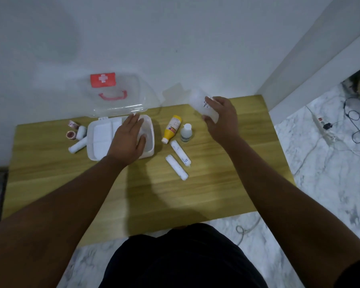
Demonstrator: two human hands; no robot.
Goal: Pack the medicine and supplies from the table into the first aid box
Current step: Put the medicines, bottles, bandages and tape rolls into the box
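Note:
The white first aid box lies open on the wooden table, its clear lid with a red cross label propped against the wall. My left hand rests flat over the box's right side, fingers straight. My right hand grips a blurred white packet above the table's back right. A yellow bottle, a small clear bottle and two white bandage rolls lie right of the box. Two more white rolls and two tape rolls lie to its left.
The table stands against a white wall. A marble floor to the right carries a power strip and black cables. A white cord lies on the floor by the table's front edge.

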